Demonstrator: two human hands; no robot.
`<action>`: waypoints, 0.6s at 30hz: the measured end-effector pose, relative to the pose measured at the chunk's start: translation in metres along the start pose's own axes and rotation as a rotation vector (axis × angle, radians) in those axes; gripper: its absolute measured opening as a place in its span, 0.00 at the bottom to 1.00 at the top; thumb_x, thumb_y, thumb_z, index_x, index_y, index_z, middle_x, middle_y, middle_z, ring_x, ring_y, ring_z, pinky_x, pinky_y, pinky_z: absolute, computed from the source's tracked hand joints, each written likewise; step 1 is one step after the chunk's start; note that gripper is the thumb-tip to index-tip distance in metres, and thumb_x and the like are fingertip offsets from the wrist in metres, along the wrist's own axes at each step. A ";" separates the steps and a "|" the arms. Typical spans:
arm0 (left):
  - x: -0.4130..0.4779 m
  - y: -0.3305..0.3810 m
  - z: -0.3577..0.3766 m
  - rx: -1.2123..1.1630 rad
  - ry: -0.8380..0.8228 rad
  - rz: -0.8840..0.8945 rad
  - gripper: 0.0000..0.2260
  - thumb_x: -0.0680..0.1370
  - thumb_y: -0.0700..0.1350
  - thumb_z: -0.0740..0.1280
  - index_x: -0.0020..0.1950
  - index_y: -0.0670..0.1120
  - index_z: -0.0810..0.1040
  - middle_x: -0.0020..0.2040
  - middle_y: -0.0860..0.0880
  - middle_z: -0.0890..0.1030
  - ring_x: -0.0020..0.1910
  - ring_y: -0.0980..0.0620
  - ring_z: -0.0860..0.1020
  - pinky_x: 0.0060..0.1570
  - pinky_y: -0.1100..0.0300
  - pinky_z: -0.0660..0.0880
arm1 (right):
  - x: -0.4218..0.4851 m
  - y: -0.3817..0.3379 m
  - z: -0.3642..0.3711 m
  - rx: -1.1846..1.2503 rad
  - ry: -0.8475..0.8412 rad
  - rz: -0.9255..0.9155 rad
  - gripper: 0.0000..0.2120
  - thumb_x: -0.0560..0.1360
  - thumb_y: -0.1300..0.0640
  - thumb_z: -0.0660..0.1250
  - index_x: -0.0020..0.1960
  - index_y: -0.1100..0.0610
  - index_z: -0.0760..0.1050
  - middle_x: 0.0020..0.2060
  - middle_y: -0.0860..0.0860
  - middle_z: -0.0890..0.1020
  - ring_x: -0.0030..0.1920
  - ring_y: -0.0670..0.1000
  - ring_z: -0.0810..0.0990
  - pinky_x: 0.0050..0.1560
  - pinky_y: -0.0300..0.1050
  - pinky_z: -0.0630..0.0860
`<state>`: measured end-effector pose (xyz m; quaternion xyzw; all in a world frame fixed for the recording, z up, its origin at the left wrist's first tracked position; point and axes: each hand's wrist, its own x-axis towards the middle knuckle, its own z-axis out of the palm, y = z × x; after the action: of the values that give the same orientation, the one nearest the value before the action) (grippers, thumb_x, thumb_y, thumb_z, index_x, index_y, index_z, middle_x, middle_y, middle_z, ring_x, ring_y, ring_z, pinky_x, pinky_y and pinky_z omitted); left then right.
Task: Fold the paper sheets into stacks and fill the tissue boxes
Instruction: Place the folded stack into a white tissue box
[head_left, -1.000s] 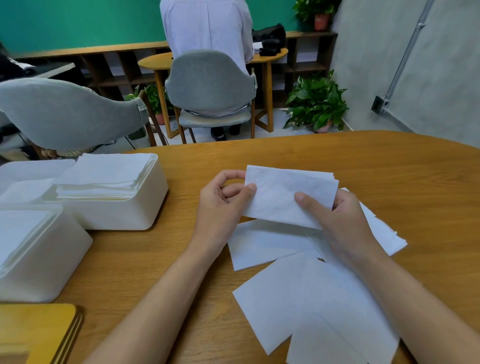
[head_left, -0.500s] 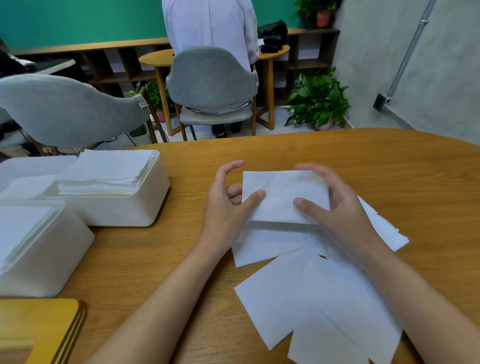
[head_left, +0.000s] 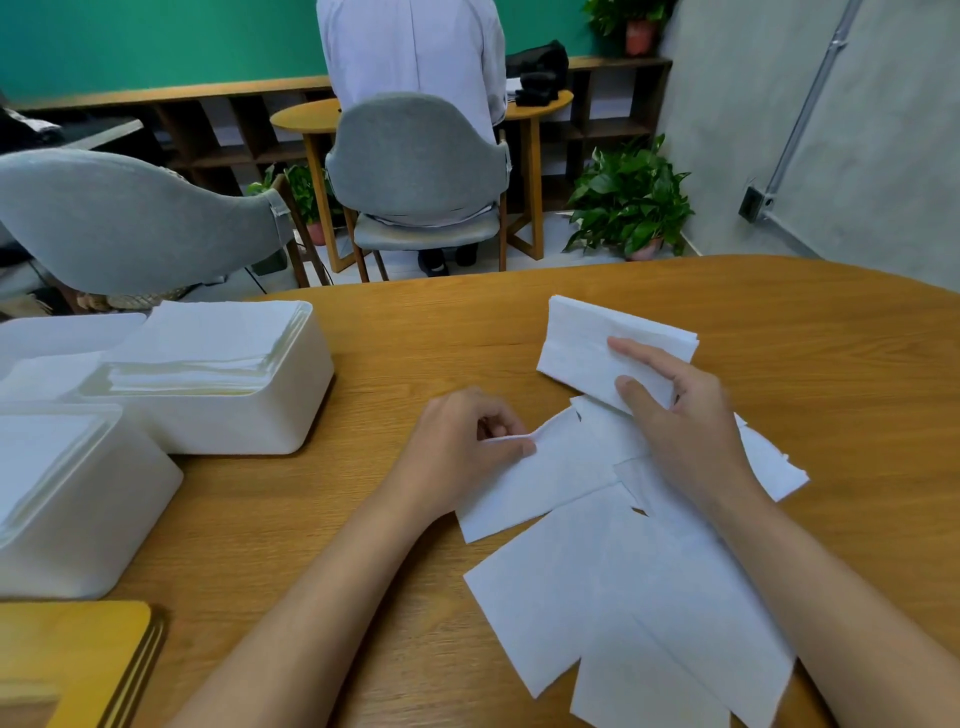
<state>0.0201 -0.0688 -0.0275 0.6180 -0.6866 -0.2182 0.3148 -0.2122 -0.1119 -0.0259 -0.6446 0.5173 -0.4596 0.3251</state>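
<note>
At a wooden table (head_left: 779, 364) we are partway through the job. Two white tissue boxes stand at the left edge, touching. The far box (head_left: 249, 415) is heaped with paper above its rim, and the near box (head_left: 78, 530) also shows white at the top (lid or paper, we cannot tell which). Loose sheets (head_left: 623, 597) lie fanned and overlapping in front of us, not yet folded.

The change is in the hands. Half a second ago both held one folded piece together over the spread. Now they are apart. The right hand (head_left: 685, 415) grips the folded stack (head_left: 582, 343) alone, thumb on its near face and fingers over the top, and has carried it to the far side of the loose sheets. The left hand (head_left: 462, 447) has let go and dropped, and now pinches the raised edge of the next sheet (head_left: 545, 478) between thumb and curled fingers.

We read this as one fold finished and another starting. The stack is still well apart from the boxes, so filling seems some way off.
</note>
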 end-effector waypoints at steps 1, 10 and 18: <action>0.000 0.000 -0.002 -0.001 0.003 0.012 0.04 0.74 0.48 0.80 0.44 0.51 0.87 0.43 0.55 0.82 0.42 0.62 0.76 0.40 0.69 0.68 | 0.000 0.000 0.000 -0.004 -0.001 0.000 0.17 0.82 0.54 0.68 0.68 0.40 0.79 0.66 0.40 0.80 0.49 0.37 0.74 0.48 0.34 0.68; -0.003 0.009 -0.018 -0.314 0.103 0.130 0.03 0.75 0.45 0.79 0.47 0.49 0.89 0.43 0.55 0.87 0.40 0.52 0.80 0.40 0.59 0.72 | -0.018 -0.028 0.003 0.329 -0.317 0.093 0.11 0.76 0.51 0.73 0.58 0.49 0.85 0.50 0.47 0.88 0.48 0.47 0.87 0.39 0.36 0.80; -0.003 0.012 -0.013 -0.290 0.257 0.165 0.09 0.71 0.48 0.83 0.49 0.50 0.88 0.41 0.55 0.86 0.44 0.55 0.83 0.46 0.68 0.75 | -0.024 -0.027 0.011 0.276 -0.420 0.072 0.11 0.79 0.58 0.72 0.59 0.46 0.83 0.48 0.43 0.88 0.47 0.43 0.86 0.40 0.36 0.79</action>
<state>0.0210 -0.0630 -0.0101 0.5306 -0.6504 -0.2075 0.5023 -0.1931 -0.0829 -0.0118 -0.6566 0.3936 -0.3699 0.5264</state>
